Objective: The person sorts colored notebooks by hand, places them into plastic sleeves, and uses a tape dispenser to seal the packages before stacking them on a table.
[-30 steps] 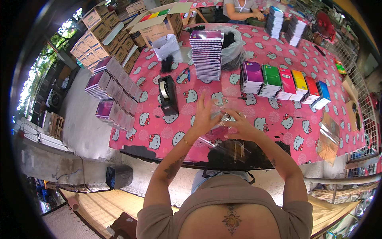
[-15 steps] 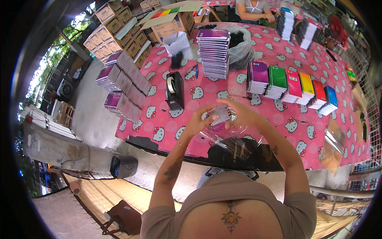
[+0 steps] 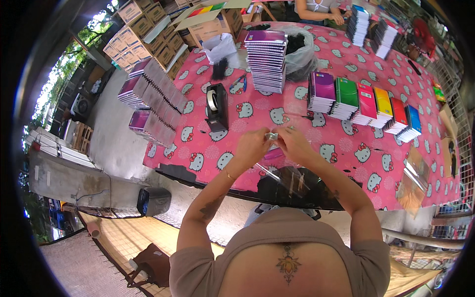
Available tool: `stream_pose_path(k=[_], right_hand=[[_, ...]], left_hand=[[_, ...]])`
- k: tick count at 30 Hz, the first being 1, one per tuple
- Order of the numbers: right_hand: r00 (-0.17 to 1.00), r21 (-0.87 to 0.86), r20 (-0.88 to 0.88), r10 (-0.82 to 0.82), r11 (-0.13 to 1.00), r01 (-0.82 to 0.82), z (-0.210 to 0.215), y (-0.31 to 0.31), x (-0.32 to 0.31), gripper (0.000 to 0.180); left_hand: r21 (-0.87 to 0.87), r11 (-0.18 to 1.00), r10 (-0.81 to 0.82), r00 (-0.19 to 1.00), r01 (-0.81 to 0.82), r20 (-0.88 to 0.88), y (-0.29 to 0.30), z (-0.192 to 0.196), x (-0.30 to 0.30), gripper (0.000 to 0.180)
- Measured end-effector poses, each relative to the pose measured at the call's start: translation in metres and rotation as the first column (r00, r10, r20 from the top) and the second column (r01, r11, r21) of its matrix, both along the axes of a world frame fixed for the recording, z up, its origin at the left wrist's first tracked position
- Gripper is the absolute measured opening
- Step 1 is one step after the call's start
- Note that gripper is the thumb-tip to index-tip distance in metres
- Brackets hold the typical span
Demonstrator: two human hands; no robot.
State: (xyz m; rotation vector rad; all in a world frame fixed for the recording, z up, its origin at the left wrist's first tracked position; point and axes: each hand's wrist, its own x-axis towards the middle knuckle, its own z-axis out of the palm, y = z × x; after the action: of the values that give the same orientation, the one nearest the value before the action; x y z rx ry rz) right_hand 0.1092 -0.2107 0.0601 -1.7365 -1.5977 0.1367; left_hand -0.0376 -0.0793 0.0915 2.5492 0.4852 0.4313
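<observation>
from the head view, both hands meet over the near edge of the pink cartoon-cat tablecloth [image 3: 346, 163]: the left hand [image 3: 251, 146] and the right hand [image 3: 295, 144] are closed together, fingertips pinching a small shiny piece of clear film or tape [image 3: 271, 135] between them, and a clear plastic sleeve [image 3: 292, 180] hangs just below the grip, toward the person's body. what's changed: a second ago the hands were spread wider with fingers lifted, half a second ago they were drawing in around the clear wrap, and now they're tight together on that one small bit, so i'd judge the work has narrowed to a fine pinch at the sleeve's top. just left of the grip and a little beyond it stands a black tape dispenser [image 3: 216, 106]. beyond the grip rises a tall stack of spiral notebooks with a purple cover [image 3: 267, 59], with a clear plastic bag [image 3: 302, 54] beside it. to the right of the grip runs a row of short notebook stacks [image 3: 363, 104] in purple, green, pink, yellow, red and blue. far beyond, another person's hand [image 3: 341, 17] works by more stacks. cardboard boxes [image 3: 148, 37] sit far off to the left.
</observation>
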Motion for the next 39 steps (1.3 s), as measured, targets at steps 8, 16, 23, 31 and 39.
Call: stream_pose_path(k=[8, 16, 23, 31, 39], right_hand=[[0.686, -0.082, -0.715, -0.134, 0.991, 0.108, -0.038, 0.001, 0.033, 0.051], [0.625, -0.042, -0.757, -0.189, 0.969, 0.243, -0.047, 0.025, -0.005, 0.054], [0.614, -0.089, -0.745, -0.262, 0.951, 0.297, -0.044, 0.009, 0.001, 0.050], [0.625, -0.087, -0.736, -0.259, 0.952, 0.292, -0.030, 0.018, -0.012, 0.049], [0.647, -0.077, -0.691, -0.322, 0.923, 0.378, -0.037, 0.010, -0.015, 0.053]], left_hand=[[-0.709, 0.705, -0.034, 0.999, 0.023, -0.001, 0.042, -0.033, 0.018, 0.064], [-0.827, 0.418, 0.650, 0.760, -0.376, -0.017, 0.215, -0.095, -0.088, 0.028], [-0.903, 0.296, 0.672, 0.740, -0.311, -0.035, 0.192, -0.081, -0.056, 0.017], [-0.724, 0.578, 0.716, 0.659, -0.376, 0.229, 0.177, -0.138, -0.095, 0.015], [-0.018, 0.954, -0.299, 0.953, 0.300, 0.045, 0.098, 0.030, -0.020, 0.023]])
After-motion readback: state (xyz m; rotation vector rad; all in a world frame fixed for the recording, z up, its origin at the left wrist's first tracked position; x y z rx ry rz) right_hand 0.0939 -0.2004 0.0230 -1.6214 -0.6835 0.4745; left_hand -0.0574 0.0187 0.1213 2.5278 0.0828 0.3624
